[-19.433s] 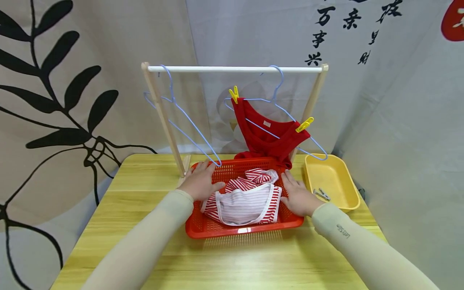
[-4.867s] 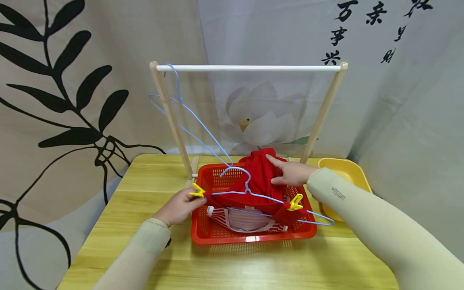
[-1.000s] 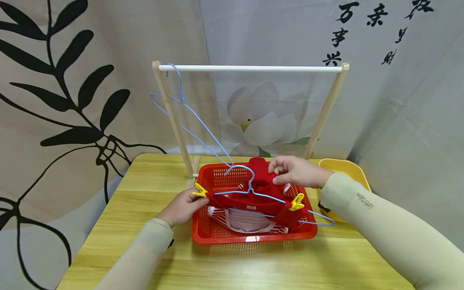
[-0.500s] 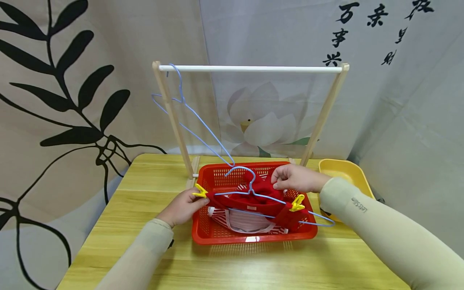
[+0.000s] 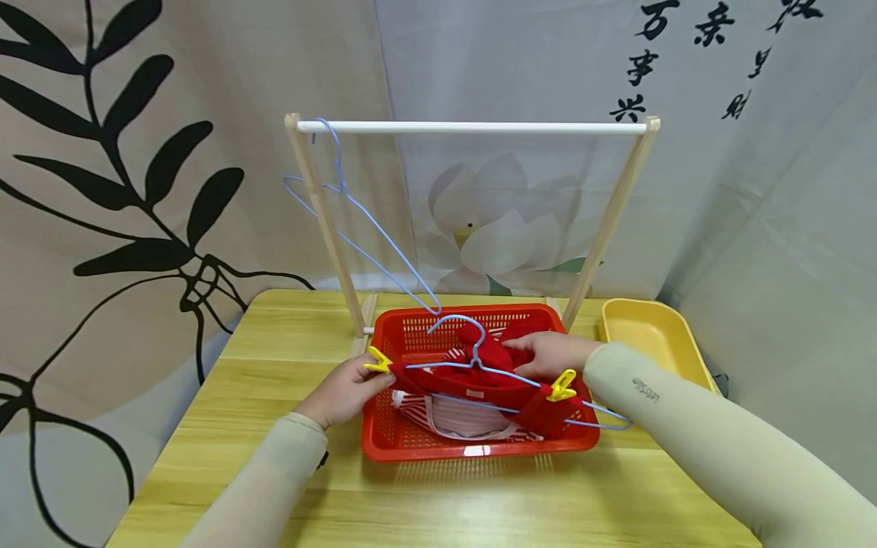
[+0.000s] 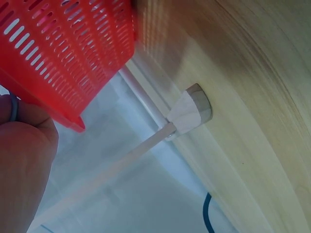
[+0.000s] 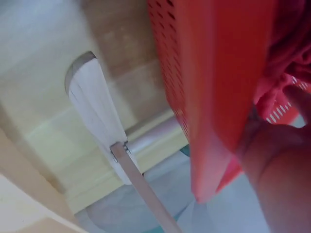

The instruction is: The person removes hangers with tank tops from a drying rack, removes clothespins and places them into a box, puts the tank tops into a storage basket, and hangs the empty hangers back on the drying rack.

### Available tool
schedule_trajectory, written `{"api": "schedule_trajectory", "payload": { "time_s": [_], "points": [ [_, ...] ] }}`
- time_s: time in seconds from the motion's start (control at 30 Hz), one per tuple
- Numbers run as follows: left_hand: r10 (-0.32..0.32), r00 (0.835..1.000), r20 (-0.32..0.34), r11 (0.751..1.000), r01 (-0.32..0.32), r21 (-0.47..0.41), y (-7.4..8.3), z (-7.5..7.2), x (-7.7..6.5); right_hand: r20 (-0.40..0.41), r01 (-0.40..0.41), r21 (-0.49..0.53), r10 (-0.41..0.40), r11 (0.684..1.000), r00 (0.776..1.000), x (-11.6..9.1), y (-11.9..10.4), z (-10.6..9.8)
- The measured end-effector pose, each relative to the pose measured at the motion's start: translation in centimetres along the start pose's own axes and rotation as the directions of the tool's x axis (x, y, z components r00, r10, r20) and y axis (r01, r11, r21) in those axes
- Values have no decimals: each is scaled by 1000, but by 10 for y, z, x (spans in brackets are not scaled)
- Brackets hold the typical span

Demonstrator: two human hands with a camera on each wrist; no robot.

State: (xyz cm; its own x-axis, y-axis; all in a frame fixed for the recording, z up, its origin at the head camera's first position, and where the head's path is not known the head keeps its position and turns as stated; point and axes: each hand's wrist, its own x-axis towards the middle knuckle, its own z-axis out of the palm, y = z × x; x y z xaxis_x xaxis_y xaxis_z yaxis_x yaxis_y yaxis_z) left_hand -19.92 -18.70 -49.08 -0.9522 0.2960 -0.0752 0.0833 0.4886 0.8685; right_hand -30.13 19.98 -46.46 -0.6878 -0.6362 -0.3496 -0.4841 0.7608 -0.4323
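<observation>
Before you, the red basket (image 5: 438,454) held the red top (image 5: 503,392), neckline across its near half, body bunched mid-basket; the cloth looked light, soft and apt to slump. The blue hanger (image 5: 476,360), seemingly stiff and slick, offered its likely best hold at the neck, over the basket's middle. Your left hand (image 5: 342,394) pinched the top's shoulder at the basket's left rim; your right hand (image 5: 551,354), forefinger and thumb apart, touched cloth inside the basket's right side. Yellow clips (image 5: 562,387) fastened both shoulders, perhaps liable to slip if tugged.

You have room between the white rail (image 5: 479,128) and the red garment (image 5: 507,393), except where the hanging blue hanger (image 5: 390,247) slants at left.
</observation>
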Motion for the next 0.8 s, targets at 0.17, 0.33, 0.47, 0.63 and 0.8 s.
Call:
{"api": "schedule_trajectory", "payload": {
  "time_s": [0.17,0.33,0.47,0.63,0.8],
  "points": [
    [12,1000,-2,1000,-12,15,-1,0,1,39,28,106,-32,994,999,3,-2,5],
    [-5,1000,0,1000,5,8,-1,1,1,-16,86,155,-85,984,996,6,-3,8],
    [-13,1000,1,1000,13,13,0,1,1,-92,86,69,-80,994,993,7,-3,9],
    [10,1000,-8,1000,-10,27,1,2,1,-136,63,83,-51,995,989,3,-6,4],
    [-6,1000,-18,999,7,47,2,2,1,-127,62,197,-38,978,991,-7,-11,-5]
  ]
}}
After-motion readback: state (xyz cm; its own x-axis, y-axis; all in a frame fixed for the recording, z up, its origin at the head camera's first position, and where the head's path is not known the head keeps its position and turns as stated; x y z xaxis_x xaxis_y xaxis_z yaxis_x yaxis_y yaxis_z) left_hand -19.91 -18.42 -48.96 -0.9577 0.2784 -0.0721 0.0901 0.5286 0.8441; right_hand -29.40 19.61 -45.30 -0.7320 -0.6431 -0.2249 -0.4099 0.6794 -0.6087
